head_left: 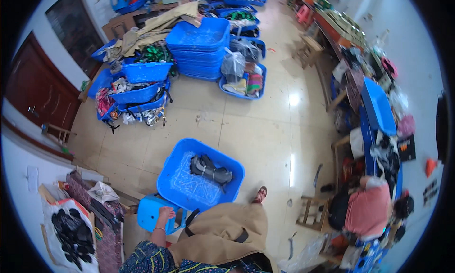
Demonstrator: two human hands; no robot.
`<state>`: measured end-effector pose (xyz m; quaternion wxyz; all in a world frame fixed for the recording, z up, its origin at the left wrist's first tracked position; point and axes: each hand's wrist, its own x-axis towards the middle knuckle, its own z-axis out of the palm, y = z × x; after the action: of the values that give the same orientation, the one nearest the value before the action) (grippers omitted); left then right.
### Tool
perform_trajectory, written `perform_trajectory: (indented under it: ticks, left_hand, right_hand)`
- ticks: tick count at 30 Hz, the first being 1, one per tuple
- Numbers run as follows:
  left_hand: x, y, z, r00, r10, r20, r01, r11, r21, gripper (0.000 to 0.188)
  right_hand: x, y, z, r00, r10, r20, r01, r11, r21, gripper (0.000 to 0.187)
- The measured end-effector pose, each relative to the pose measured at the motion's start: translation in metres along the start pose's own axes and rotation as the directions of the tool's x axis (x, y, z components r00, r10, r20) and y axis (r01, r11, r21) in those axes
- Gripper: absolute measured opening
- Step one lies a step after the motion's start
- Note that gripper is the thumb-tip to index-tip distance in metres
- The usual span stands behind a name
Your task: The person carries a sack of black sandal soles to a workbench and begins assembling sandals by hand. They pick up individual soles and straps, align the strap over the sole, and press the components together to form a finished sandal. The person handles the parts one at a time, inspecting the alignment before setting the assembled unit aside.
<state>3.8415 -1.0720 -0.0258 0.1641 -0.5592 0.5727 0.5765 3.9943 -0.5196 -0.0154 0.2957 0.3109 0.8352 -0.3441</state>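
My left hand (165, 215) is closed on the edge of a light-blue plastic stool (150, 213), its arm in a dark patterned sleeve with a bracelet at the wrist. Touching the stool stands a large blue plastic basin (176, 147) on the floor before me. Inside lies a bundle of dark grey strips (211, 171) tied round with a pale band. A tan apron (227, 225) covers my lap, and one foot in a red patterned shoe (260, 194) shows beside the basin. My right hand does not show.
Stacked blue basins (198, 50) and filled basins stand ahead. At left, a bench (106, 235) carries a white sack with black pieces (73, 235). At right, a person in pink (367, 209) sits at a cluttered long table beside a wooden stool (310, 211). Scraps lie on the floor.
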Motion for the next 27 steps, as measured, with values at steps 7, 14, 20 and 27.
perform_trajectory:
  ticks: [7,14,20,27]
  left_hand:
    - [-0.027,0.062,0.169,0.989,0.144,-0.022,-0.144,0.989,0.018,0.014]
    - [-0.096,0.148,0.252,0.924,0.38,0.037,-0.38,0.904,0.198,0.016]
    - [-0.118,0.059,0.242,0.982,0.078,-0.17,-0.077,0.997,0.017,0.013]
    - [-0.111,-0.082,0.228,0.986,-0.159,-0.041,0.118,0.862,-0.493,0.028]
  right_hand:
    - [0.166,-0.019,-0.144,0.986,-0.153,0.06,0.157,0.986,-0.056,0.036]
    - [0.299,-0.02,-0.233,0.95,-0.074,0.303,0.105,0.991,-0.088,0.029]
    - [0.483,-0.004,-0.295,0.738,-0.193,0.646,0.504,0.795,-0.338,0.025]
    - [0.594,-0.384,-0.259,0.456,-0.794,0.402,0.832,0.22,-0.508,0.026]
